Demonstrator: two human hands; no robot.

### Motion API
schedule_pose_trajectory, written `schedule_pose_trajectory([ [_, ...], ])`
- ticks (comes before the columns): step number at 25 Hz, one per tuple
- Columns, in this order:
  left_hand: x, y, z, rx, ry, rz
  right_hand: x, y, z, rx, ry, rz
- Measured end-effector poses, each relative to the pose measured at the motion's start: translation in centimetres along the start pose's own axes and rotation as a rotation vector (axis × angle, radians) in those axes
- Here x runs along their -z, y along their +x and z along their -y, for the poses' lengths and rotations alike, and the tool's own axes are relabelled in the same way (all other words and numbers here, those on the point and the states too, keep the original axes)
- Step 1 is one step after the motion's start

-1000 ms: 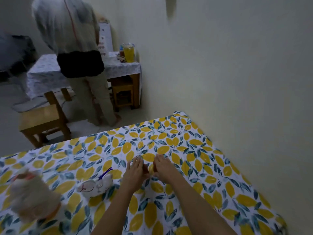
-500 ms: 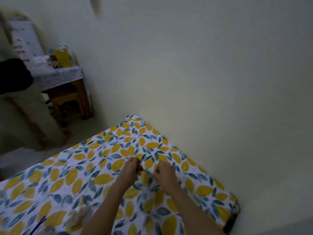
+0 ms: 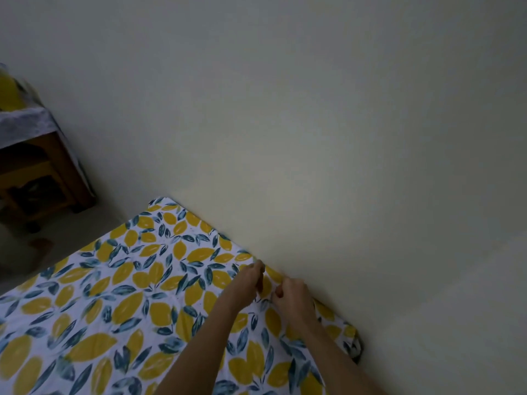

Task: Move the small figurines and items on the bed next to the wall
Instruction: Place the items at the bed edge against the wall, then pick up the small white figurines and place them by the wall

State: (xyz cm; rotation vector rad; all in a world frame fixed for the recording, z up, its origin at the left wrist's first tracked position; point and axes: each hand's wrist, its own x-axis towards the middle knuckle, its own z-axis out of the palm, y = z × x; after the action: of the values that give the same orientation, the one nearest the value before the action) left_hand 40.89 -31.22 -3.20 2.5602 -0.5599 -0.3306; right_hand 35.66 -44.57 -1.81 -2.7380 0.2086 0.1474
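Note:
The bed (image 3: 119, 303) has a sheet printed with yellow lemons and blue leaves, and its far side runs along the pale wall (image 3: 313, 138). Both my hands are at that side, almost touching the wall. My left hand (image 3: 247, 284) has its fingers pinched together, with a small pale item (image 3: 257, 263) showing at the fingertips. Just to its right, my right hand (image 3: 293, 298) is curled into a loose fist on the sheet, and I cannot see whether anything is inside it. No figurines are in view.
A wooden table (image 3: 42, 169) with a light patterned cloth stands at the left beyond the bed, with a yellow jug (image 3: 8, 92) on it at the frame's edge. Bare floor (image 3: 71, 232) lies between them. The bed's corner (image 3: 355, 344) is at the right.
My view has swung right toward the wall. Both hands travelled across the bed to the wall side. The plush toys and the standing person have left the view.

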Motion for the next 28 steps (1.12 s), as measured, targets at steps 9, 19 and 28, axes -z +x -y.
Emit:
schedule_pose_trajectory([
  [9, 0.6, -0.1, 0.1, 0.053, -0.003, 0.030, -0.3, -0.1, -0.1, 0.053, -0.073, -0.106],
  [19, 11.4, -17.5, 9.7, 0.594, 0.292, -0.130, 0.7, -1.0, 14.3, 0.752, -0.241, 0.229],
  [28, 12.6, -43.0, 12.4, 1.048, 0.208, -0.363, -6.4, -13.0, 29.2, 1.129, -0.284, 0.485],
])
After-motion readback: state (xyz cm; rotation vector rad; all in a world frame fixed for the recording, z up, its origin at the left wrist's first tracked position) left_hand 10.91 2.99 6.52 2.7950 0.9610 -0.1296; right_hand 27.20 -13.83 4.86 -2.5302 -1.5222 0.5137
